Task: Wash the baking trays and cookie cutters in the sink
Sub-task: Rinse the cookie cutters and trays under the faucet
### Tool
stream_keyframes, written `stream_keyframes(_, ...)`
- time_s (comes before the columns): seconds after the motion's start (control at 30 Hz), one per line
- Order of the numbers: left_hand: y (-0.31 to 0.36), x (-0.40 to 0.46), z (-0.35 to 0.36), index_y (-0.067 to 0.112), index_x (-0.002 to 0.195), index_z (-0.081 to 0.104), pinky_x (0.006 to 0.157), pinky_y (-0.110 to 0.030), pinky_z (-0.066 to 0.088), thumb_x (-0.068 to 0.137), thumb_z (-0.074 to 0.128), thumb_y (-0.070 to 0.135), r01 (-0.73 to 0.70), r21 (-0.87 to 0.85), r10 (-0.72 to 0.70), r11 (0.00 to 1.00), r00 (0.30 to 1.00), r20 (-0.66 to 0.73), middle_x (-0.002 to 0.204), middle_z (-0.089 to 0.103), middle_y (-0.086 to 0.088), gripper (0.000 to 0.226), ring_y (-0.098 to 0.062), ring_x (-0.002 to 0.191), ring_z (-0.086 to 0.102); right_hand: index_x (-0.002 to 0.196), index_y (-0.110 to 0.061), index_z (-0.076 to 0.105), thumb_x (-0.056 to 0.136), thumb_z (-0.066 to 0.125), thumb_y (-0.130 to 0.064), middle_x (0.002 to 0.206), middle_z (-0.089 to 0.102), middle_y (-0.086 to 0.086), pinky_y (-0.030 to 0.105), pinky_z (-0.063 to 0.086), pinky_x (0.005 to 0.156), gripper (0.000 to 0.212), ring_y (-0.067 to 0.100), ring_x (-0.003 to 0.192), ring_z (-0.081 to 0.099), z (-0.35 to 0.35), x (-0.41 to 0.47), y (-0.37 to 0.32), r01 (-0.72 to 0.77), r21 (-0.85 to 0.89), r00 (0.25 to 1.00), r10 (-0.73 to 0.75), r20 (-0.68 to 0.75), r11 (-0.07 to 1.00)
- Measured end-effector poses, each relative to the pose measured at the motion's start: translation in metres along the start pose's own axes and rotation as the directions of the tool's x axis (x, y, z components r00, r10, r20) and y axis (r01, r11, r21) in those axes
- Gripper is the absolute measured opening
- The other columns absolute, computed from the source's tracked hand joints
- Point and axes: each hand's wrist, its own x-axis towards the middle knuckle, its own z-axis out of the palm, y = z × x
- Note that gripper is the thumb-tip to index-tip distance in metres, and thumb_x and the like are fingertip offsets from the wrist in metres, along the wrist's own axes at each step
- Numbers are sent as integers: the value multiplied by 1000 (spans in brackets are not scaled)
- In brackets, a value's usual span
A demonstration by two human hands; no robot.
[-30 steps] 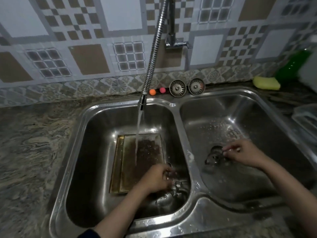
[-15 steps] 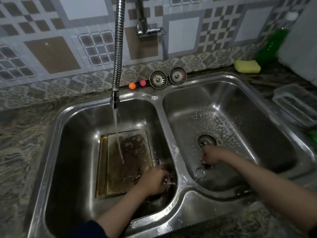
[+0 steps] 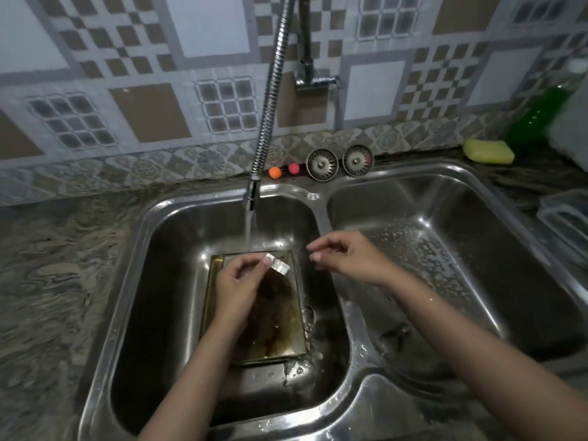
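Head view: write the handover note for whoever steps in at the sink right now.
Left hand: pinching a small metal cookie cutter above the left basin, beside the running tap stream.
Right hand: over the divider, fingers pinched; whether it holds anything is unclear.
Baking tray: flat in the left basin, still stained brown. More small metal pieces lie by its right edge.
Done: nothing visibly clean.
Left: rinse the cutter, scrub the tray, wash the rest.

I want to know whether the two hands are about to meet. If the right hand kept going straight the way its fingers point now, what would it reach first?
Probably the cookie cutter in the left hand: the right hand points left across the divider toward it, with only air between. Depth is unclear.
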Motion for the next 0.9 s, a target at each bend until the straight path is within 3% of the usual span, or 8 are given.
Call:
stream_keyframes(0.1,4,5,-6,10,86,70,69,-23,52,81,72,16,9,-30,-12,1000,995,-102,78,71,-5,8,-9,71,65,104,-16,68,81,72,-4,89,68,3,12,47,74,26,-2,73,61,35,14,-2,124,26,992,-124,-6,992)
stream_keyframes(0.17,7,5,-8,10,85,69,58,-15,49,82,70,14,-4,-56,-6,998,986,-168,72,69,1,5,-1,61,62,104,-19,69,78,74,-3,90,69,3,14,49,73,31,-1,72,63,53,22,-2,169,57,986,-169,-7,984)
stream_keyframes(0.27,11,3,-7,11,89,67,56,-10,47,84,68,15,-26,-27,20,999,976,-218,75,68,2,6,-2,62,62,102,-19,71,77,75,-3,86,69,-2,15,48,70,29,-3,67,61,73,31,-2,214,49,976,-211,-52,976)
stream_keyframes(0.4,17,3,-8,13,103,65,60,-5,45,89,63,16,-104,74,114,992,981,-158,86,68,6,15,9,68,63,95,-20,73,77,74,-1,89,71,-3,13,48,69,26,-4,73,63,82,40,-2,269,41,956,-261,-137,962)
stream_keyframes(0.5,19,3,-11,20,101,65,67,-2,44,90,60,12,-141,111,151,984,984,-93,91,66,13,14,15,79,61,95,-21,73,76,75,0,90,72,-5,13,49,72,28,-3,78,65,80,40,-2,293,57,950,-284,-130,954)
stream_keyframes(0.73,19,5,-27,12,107,69,68,-6,48,87,64,11,-106,74,114,992,987,-111,91,70,10,21,8,79,65,98,-13,71,74,76,2,83,69,-9,11,49,69,28,-7,73,64,86,41,-5,281,151,956,-264,-125,948)
stream_keyframes(0.83,17,6,-36,19,109,69,59,-21,55,88,64,15,-16,4,16,1000,993,-118,88,73,2,22,-10,75,67,93,-19,71,74,77,-1,81,70,-8,13,50,69,27,-4,73,65,93,46,-5,253,182,964,-232,-129,950)
stream_keyframes(0.9,19,5,-40,20,107,69,54,-22,52,89,63,13,17,-31,-21,999,993,-114,82,72,-1,20,-16,70,64,92,-21,71,75,77,-3,82,71,-8,15,51,70,26,-2,74,65,95,49,-4,240,189,967,-216,-137,952)
